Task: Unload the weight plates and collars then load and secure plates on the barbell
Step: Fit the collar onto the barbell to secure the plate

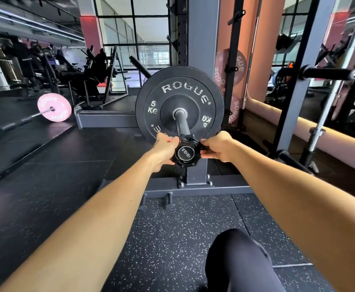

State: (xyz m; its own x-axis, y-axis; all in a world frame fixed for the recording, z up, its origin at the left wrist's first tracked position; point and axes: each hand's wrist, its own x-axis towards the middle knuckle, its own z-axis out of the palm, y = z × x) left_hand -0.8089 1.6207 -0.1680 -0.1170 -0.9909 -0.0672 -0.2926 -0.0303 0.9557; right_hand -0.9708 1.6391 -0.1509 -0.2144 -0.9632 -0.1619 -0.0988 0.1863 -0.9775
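A person stands at the end of a barbell sleeve (pixel 182 123), looking along it, both arms stretched forward. The left hand (pixel 164 147) and the right hand (pixel 218 146) are each closed around opposite sides of one black collar (pixel 186 151), which sits at the very tip of the sleeve, around its end cap. One black plate (pixel 179 106), marked 5 kg, hangs farther up the sleeve, well apart from the collar, with bare sleeve between them.

Whether the collar is going on or coming off cannot be told. The likely risk either way: with the collar at the tip, nothing holds the plate, so a tilt of the bar could let it slide outward toward the fingers. The collar could also slip from the hands and drop to the rubber floor (pixel 183 224).

Counted: two hands, one collar, one black plate on this sleeve. Behind, two pink plates (pixel 238 66) hang on the rack, and another pink plate (pixel 54 107) sits on a second bar at left.
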